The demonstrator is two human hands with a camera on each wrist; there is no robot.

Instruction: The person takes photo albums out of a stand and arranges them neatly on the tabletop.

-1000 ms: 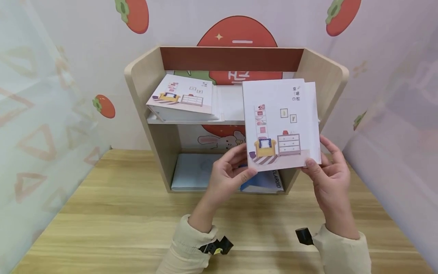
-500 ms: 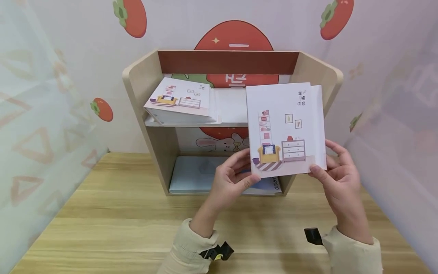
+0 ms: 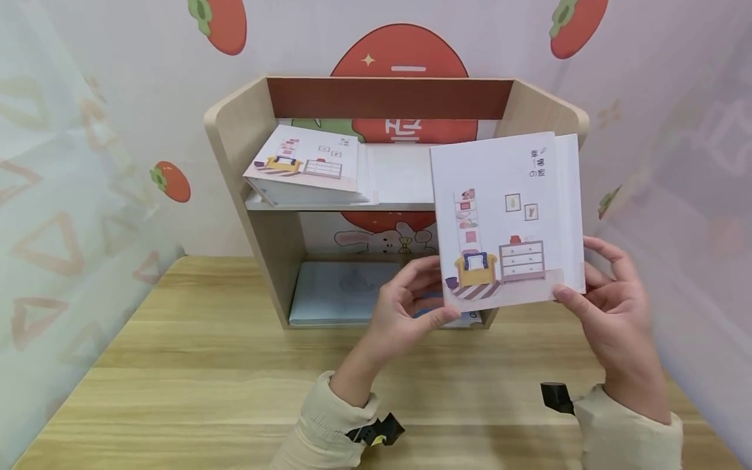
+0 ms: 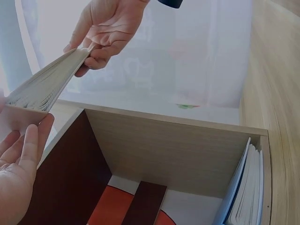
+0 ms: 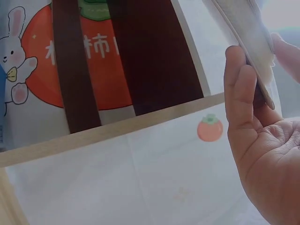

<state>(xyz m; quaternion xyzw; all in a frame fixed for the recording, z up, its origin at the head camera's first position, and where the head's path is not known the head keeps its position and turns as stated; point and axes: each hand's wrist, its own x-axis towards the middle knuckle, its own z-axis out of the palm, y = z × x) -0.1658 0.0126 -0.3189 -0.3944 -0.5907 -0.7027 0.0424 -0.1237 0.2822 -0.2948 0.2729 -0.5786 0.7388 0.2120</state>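
Observation:
A white photo album (image 3: 487, 222) with a printed armchair and chest of drawers on its cover is held up in front of the shelf's right side, cover facing me. My left hand (image 3: 405, 307) pinches its lower left corner, thumb on the front and fingers behind. At the lower right, my right hand (image 3: 623, 320) grips it with the thumb on the cover's bottom edge. The left wrist view shows its page edges (image 4: 49, 84) between the two hands. A matching album (image 3: 305, 163) lies tilted on the upper shelf at the left.
The small wooden bookshelf (image 3: 243, 163) stands on the wood-grain table (image 3: 205, 385). A light blue book (image 3: 335, 294) lies on its lower shelf, with another blue item partly hidden behind the left hand. Printed sheets (image 3: 64, 215) rise at both sides.
Both hands have carried the album to the right and slightly closer. More of the upper shelf shows beside it, and the lettered item below is mostly covered.

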